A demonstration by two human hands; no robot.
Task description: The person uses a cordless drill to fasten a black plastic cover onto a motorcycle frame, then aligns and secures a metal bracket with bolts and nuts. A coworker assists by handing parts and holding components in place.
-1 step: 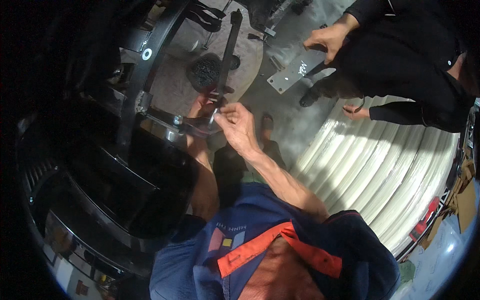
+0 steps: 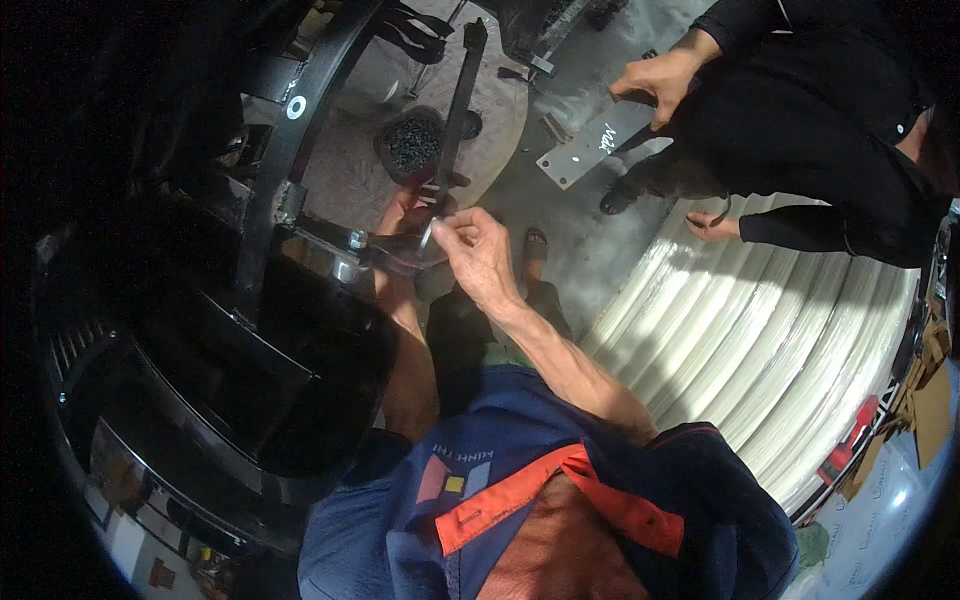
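While the right hand [image 2: 478,255] pinches a thin metal tool [image 2: 427,236] between thumb and fingertips, the left hand [image 2: 403,215] curls around the black bracket [image 2: 390,250] jutting from the dark frame [image 2: 275,190]. Keeping the left grip firm and the tool square to the fastener should prevent slipping. A bowl of screws [image 2: 412,143] sits beyond.

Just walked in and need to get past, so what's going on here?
A person is working on a black metal frame. Their right hand pinches a small thin metal piece at a bracket, and their left hand steadies it from behind. A co-worker in black holds a grey metal plate nearby.
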